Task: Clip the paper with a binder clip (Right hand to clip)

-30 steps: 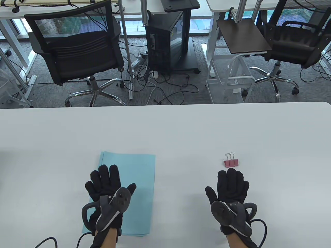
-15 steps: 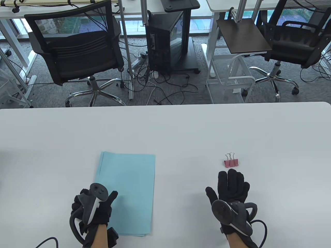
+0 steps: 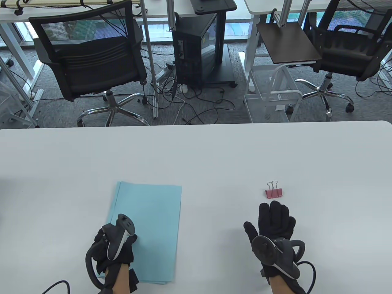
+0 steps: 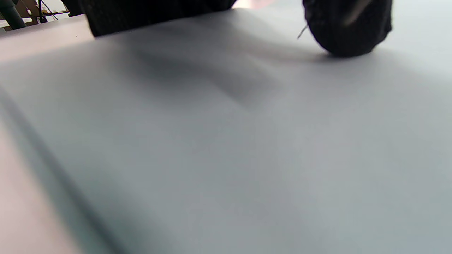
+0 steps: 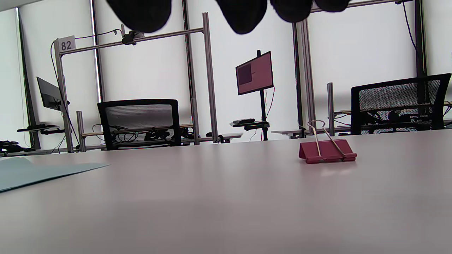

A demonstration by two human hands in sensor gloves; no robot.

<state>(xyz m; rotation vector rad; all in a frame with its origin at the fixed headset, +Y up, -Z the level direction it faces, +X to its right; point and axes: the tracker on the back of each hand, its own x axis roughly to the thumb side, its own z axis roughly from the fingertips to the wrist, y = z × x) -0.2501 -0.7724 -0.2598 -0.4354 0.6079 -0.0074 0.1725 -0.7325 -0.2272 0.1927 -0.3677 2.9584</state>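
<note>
On the white tabletop (image 3: 214, 153) there's a stack of light blue paper (image 3: 150, 226) toward 7 o'clock and a pink binder clip (image 3: 273, 192) over around 4 o'clock, well apart from each other. The left hand (image 3: 114, 248) is at the paper's lower left corner, knuckles curled with the thumb lying on the sheet, so it looks like it's pinching that edge, though I honestly can't tell if the fingers are under it. In the left wrist view it's just blurry paper (image 4: 226, 148) and a fingertip (image 4: 348, 31) touching it. The right hand (image 3: 274, 228) lies flat, fingers stretched out and holding nothing, fingertips just short of the clip at its 12 o'clock. The clip (image 5: 326, 150) sits on its flat back, wire handles up.
</note>
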